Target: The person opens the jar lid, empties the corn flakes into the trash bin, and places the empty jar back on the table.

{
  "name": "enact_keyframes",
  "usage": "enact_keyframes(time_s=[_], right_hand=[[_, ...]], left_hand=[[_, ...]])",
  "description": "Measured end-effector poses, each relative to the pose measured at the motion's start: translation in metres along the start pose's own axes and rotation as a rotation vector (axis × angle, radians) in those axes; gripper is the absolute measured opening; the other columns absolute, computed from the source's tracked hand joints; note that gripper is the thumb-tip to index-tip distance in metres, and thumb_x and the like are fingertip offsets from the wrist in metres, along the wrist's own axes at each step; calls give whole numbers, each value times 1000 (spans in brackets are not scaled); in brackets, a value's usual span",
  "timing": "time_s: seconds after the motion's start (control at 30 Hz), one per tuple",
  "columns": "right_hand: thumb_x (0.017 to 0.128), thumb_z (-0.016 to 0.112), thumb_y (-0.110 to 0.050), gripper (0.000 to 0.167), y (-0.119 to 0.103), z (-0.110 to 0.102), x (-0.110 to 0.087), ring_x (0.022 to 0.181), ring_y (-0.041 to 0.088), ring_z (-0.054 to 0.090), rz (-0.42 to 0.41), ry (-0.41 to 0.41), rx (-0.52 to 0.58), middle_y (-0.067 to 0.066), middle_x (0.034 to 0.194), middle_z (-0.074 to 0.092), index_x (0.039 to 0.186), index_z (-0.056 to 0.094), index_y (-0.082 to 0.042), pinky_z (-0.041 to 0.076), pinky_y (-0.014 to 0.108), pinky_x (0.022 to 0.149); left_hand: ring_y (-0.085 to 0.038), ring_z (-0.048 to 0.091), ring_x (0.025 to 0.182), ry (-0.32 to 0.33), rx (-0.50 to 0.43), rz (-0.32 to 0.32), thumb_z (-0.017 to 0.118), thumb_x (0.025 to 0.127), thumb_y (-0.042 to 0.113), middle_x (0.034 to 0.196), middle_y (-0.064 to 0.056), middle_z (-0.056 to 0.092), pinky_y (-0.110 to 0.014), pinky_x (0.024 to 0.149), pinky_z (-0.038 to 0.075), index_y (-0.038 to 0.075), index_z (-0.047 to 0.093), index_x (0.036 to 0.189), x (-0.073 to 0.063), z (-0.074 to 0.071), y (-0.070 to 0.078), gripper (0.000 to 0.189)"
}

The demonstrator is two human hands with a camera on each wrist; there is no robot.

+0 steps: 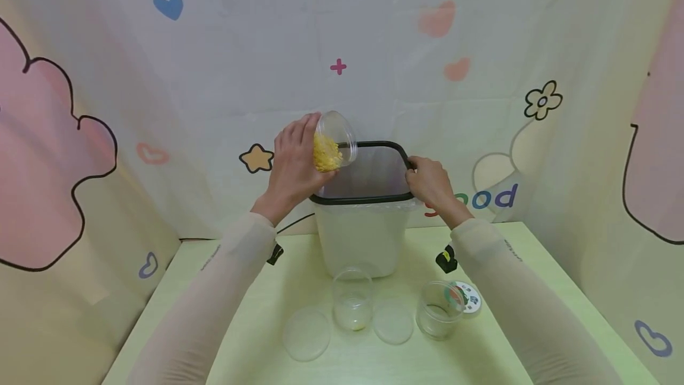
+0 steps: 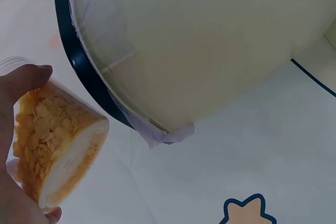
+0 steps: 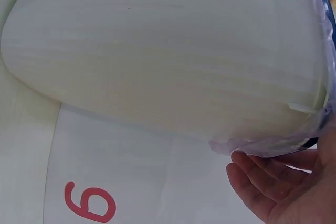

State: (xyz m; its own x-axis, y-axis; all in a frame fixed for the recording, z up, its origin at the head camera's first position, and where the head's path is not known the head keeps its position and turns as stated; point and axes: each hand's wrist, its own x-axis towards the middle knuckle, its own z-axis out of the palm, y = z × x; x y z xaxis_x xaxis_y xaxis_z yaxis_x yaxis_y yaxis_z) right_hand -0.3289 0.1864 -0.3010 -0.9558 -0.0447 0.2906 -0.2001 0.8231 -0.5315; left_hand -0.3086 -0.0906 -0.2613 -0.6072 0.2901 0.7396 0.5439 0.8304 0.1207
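Note:
My left hand [image 1: 295, 156] grips a clear plastic tub [image 1: 338, 123], tilted on its side at the left of the bin's mouth. Yellow flakes [image 1: 327, 153] lie in the tub; in the left wrist view the flakes [image 2: 47, 121] fill much of it, behind the thumb. A pale waste bin [image 1: 360, 236] with a dark rim and a thin bag liner stands upright on the table. My right hand [image 1: 431, 180] holds the bin's rim on its right side. In the right wrist view, the right hand's fingers [image 3: 270, 179] curl under the rim, by the liner's edge.
In front of the bin stand two clear tubs, one tub [image 1: 352, 296] with a yellowish bit at its base and another tub [image 1: 439, 314] at right. Two clear lids, one lid [image 1: 306, 334] further left, lie flat. A printed round lid [image 1: 471, 298] lies behind the right tub. A patterned curtain [image 1: 374, 88] hangs behind.

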Motion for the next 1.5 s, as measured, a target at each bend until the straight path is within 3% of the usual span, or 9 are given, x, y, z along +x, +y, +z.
enact_keyframes(time_s=[0.47,1.0,1.5], right_hand=[[99,39,-17,47,1,1,2,121,40,58,-1,0,-7,21,135,59,141,49,0,49,53,98],[97,40,-15,47,-1,-3,0,117,39,60,-8,-1,-17,22,132,61,139,52,2,51,53,95],[96,40,-15,48,-2,-2,1,118,39,60,-5,3,-24,22,133,61,140,51,2,50,53,96]], left_hand=[[-32,33,139,-55,142,85,81,76,37,153,-9,36,-50,119,24,12,26,152,8,5,1,98],[-31,29,141,-126,240,111,79,78,35,155,-8,33,-53,120,20,15,22,153,14,12,-1,96],[-31,27,144,-134,309,173,83,75,27,155,-7,33,-55,121,18,19,23,152,15,18,-6,98]])
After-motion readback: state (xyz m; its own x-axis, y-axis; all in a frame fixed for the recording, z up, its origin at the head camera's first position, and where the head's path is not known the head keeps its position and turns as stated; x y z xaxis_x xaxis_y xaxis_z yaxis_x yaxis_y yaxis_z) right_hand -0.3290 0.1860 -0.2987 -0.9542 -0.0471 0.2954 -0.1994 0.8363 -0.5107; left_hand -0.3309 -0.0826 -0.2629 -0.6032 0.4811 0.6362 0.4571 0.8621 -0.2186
